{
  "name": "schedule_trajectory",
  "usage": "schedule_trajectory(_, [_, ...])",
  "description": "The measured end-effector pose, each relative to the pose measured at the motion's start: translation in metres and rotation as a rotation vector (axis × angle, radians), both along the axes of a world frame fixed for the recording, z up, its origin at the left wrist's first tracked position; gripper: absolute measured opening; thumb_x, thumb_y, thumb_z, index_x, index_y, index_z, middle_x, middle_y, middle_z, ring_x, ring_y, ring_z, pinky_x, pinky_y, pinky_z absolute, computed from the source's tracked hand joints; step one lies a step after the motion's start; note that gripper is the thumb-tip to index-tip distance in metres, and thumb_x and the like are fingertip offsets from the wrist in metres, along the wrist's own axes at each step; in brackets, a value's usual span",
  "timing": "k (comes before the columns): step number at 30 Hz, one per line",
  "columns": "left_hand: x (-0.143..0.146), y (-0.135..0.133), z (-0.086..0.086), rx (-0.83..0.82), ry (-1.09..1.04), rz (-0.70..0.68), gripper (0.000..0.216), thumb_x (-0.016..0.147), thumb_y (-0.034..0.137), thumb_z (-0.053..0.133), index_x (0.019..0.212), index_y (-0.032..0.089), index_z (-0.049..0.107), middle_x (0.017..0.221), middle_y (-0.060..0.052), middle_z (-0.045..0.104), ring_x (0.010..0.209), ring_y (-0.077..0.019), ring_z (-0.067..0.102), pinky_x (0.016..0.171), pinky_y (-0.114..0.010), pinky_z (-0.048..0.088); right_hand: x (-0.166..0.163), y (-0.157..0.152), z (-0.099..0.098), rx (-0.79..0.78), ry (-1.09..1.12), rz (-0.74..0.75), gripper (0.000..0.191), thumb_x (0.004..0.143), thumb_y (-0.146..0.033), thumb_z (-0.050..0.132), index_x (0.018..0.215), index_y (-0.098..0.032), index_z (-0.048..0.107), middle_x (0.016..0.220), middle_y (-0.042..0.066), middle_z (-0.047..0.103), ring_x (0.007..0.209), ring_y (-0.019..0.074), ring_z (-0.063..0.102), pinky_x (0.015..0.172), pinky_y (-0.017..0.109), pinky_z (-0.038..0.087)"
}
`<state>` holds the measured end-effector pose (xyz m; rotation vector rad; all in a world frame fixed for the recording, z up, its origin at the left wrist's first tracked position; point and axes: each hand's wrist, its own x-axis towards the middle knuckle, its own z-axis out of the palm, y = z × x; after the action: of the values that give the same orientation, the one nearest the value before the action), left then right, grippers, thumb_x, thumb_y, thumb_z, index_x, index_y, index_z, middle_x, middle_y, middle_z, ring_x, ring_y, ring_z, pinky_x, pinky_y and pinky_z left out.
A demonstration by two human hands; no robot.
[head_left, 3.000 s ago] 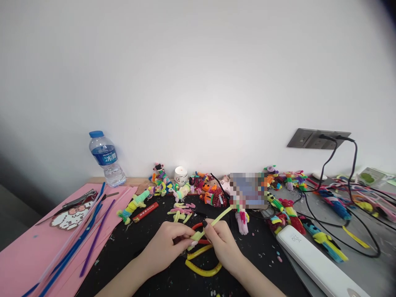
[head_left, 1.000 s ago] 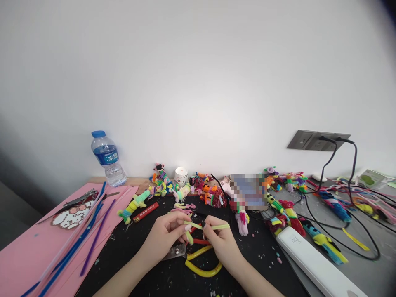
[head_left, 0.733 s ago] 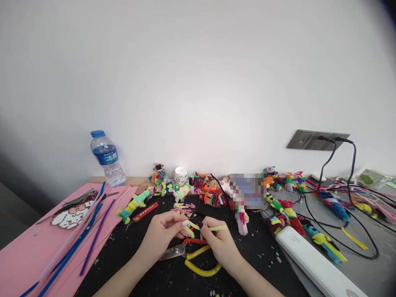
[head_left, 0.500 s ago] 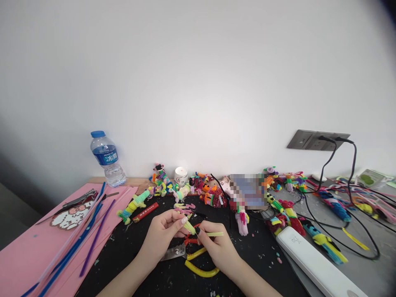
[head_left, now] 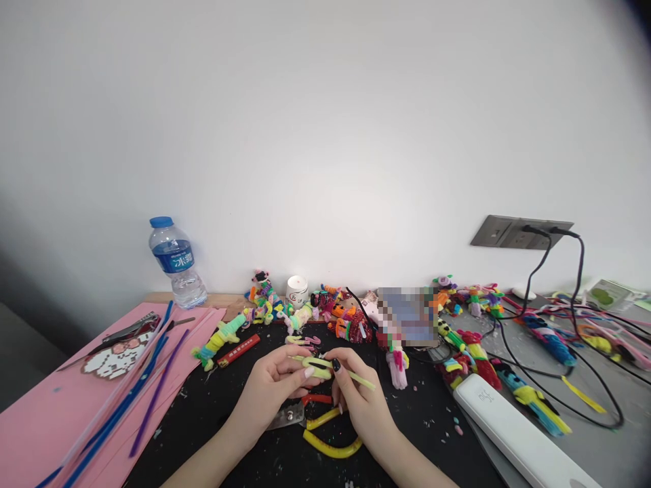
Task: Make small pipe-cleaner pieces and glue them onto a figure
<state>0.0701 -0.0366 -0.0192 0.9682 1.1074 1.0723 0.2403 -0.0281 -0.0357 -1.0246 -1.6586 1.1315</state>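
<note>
Between my two hands is a pale yellow-green pipe cleaner (head_left: 318, 372), bent into a narrow loop with one straight end sticking out to the right. My left hand (head_left: 277, 379) pinches the loop's left side between thumb and fingers. At the loop's right end, my right hand (head_left: 356, 386) grips it with the thumb on top. Beneath the hands lie pliers (head_left: 333, 447) with yellow and red handles, partly hidden, on a black mat (head_left: 203, 434). Small pink and yellow bent pipe-cleaner pieces (head_left: 305, 342) rest just beyond my fingers.
Pipe-cleaner dolls (head_left: 224, 339) line the wall, with a paper cup (head_left: 297, 291) among them. Left are a water bottle (head_left: 178, 261), pink sheets (head_left: 41, 413) and blue pipe cleaners (head_left: 122, 413). Right are a white power bank (head_left: 519, 430) and black cables (head_left: 580, 325) plugged into the wall.
The pipe cleaner has turned from a bunched, tilted position to a level one, and its loop now shows open. My right hand has shifted slightly up, still gripping it.
</note>
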Motion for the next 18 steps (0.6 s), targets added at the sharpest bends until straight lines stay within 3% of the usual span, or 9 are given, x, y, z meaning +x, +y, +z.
schedule_trajectory(5, [-0.0009,0.0007,-0.0033,0.031,0.005,-0.006,0.034,0.065,0.038,0.071,0.088,0.016,0.059,0.092,-0.007,0.072,0.08,-0.0229,0.069,0.061,-0.025,0.052,0.0005,0.0017,-0.0016,0.026,-0.02,0.021,0.027,0.089,-0.032,0.042,0.097,-0.016,0.063,0.054,-0.002,0.049,0.044,0.0105,0.046,0.044,0.022,0.039])
schedule_trajectory(11, [-0.0002,-0.0013,-0.0028,0.051,0.06,0.0,0.026,0.067,0.036,0.07,0.079,0.015,0.06,0.078,-0.005,0.073,0.074,-0.021,0.07,0.059,-0.024,0.053,-0.0004,0.0025,-0.0038,0.044,0.0,-0.017,0.022,0.084,-0.028,0.051,0.09,-0.018,0.07,0.069,0.005,0.061,0.051,0.0126,0.053,0.046,0.024,0.044])
schedule_trajectory(18, [-0.0039,-0.0007,-0.0065,0.194,0.106,-0.056,0.024,0.076,0.034,0.062,0.093,0.018,0.065,0.093,-0.005,0.071,0.08,-0.0207,0.068,0.068,-0.028,0.056,-0.0054,0.005,0.0052,-0.212,0.279,-0.016,0.025,0.074,-0.036,0.064,0.078,-0.013,0.071,0.056,0.003,0.06,0.042,0.0102,0.051,0.043,0.023,0.045])
